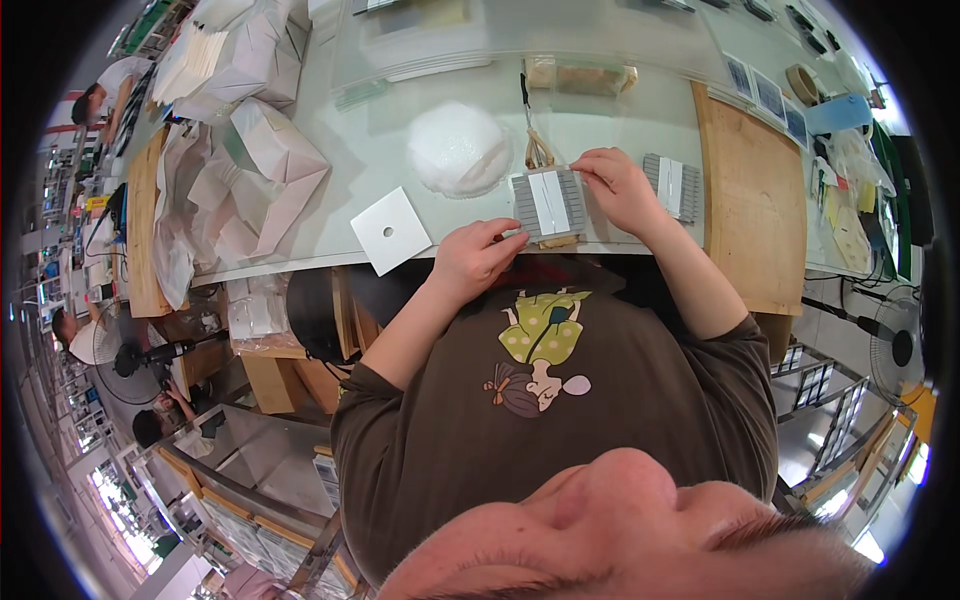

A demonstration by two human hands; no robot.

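A grey ribbed square piece with a white strip down its middle (551, 203) lies at the table's front edge, between my hands. My left hand (478, 258) grips its lower left edge, thumb and fingertips drawn together. At its upper right corner, my right hand (618, 188) pinches the edge with bent fingers. A similar grey ribbed piece (660, 183) rests just right of my right wrist. Beyond the held piece lies a hand tool with tan handles (539, 148). To its left is a rounded white mound (455, 150), its material unclear.
A white square card with a centre hole (405, 225) lies left of my left hand. Crumpled white wrapping (265, 165) covers the table's left side. A wooden board (755, 180) stands at the right. A tan wrapped block (585, 77) sits beyond the tool, below a clear raised sheet (530, 40).
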